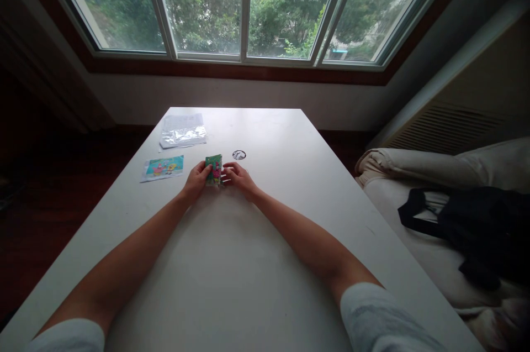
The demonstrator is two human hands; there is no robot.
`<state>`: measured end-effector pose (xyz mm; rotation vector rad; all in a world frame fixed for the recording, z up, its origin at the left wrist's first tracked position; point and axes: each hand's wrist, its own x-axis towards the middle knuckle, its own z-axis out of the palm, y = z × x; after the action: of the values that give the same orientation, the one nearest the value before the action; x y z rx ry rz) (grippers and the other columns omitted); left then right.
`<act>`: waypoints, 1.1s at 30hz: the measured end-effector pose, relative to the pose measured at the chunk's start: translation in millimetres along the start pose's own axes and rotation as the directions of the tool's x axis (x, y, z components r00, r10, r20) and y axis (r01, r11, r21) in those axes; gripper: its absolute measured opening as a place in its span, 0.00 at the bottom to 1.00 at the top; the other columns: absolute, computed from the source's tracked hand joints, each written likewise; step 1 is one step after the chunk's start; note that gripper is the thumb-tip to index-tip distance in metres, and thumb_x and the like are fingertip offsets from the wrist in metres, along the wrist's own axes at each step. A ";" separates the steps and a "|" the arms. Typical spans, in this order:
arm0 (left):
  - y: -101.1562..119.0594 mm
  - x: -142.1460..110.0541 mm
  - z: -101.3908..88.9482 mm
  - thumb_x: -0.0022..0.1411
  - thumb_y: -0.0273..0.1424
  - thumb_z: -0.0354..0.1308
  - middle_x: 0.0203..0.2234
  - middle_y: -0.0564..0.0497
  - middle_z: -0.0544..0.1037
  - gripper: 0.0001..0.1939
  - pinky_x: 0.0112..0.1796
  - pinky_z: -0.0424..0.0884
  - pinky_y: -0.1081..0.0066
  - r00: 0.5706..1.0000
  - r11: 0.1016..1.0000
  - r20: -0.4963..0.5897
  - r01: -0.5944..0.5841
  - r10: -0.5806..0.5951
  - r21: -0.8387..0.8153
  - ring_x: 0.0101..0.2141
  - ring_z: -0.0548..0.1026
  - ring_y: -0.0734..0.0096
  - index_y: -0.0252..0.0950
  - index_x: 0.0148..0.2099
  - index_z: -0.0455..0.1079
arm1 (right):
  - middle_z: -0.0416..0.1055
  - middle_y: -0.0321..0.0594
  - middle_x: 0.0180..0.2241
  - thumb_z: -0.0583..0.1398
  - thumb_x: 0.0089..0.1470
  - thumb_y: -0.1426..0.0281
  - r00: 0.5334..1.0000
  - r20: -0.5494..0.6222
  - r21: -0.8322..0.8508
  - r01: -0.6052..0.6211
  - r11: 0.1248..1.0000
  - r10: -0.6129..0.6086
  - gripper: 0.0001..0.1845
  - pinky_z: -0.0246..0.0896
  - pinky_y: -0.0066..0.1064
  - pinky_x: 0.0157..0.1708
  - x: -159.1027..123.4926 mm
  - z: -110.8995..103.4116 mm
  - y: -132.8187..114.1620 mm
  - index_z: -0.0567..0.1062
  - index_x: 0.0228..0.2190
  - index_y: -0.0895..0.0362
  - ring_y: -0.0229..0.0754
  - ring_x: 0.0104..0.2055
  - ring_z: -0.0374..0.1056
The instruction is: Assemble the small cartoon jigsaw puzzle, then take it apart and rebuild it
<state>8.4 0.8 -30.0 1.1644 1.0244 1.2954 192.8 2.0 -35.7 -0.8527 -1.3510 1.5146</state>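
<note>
My left hand (197,179) is closed on a small green rectangular piece with a colourful cartoon picture (214,169). The thumb lies across its front, and the other fingers are hidden behind it. The piece is held above the white table, tilted up towards me. My right hand (239,176) is at the right edge of the piece with its fingers apart and slightly curled. Whether its fingertips touch that edge I cannot tell. A flat blue picture sheet with cartoon figures (163,167) lies to the left of my left hand.
A clear plastic sleeve with white paper (183,130) lies at the table's far left. A round black-and-white item (239,155) lies beyond my right hand. The white table (232,285) stands below a window (244,9). A sofa (414,197) with dark clothing (484,225) is at right.
</note>
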 end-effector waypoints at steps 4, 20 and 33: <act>-3.2 -0.5 -3.0 0.58 0.46 0.65 0.35 0.50 0.80 0.22 0.37 0.73 0.69 0.997 0.969 0.051 -0.073 0.063 0.235 0.35 0.77 0.65 0.34 0.45 0.73 | 0.77 0.40 0.40 0.66 0.54 0.52 0.999 0.047 0.069 0.014 0.997 -0.017 0.25 0.74 0.34 0.39 -0.4 1.1 -1.7 0.72 0.47 0.53 0.43 0.40 0.75; 0.9 -6.5 1.9 0.55 0.41 0.70 0.46 0.43 0.80 0.31 0.41 0.75 0.64 0.987 0.997 0.141 0.080 -0.080 0.005 0.39 0.80 0.62 0.35 0.57 0.66 | 0.79 0.39 0.40 0.66 0.50 0.66 0.994 0.077 0.067 0.077 0.995 -0.083 0.21 0.72 0.34 0.43 3.1 -3.2 8.5 0.74 0.47 0.55 0.42 0.41 0.75; 2.0 -8.6 1.8 0.53 0.39 0.72 0.47 0.44 0.80 0.32 0.41 0.77 0.65 0.988 0.997 0.130 0.081 -0.080 -0.004 0.40 0.80 0.62 0.37 0.58 0.67 | 0.72 0.33 0.30 0.61 0.54 0.66 0.968 -0.035 -0.550 0.190 0.813 -0.249 0.15 0.63 0.27 0.34 6.0 -3.8 5.5 0.77 0.44 0.55 0.37 0.31 0.67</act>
<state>9.5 -7.9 -28.4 1.1726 0.9594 1.1445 193.2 9.0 -41.3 -1.0602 -1.7685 0.8922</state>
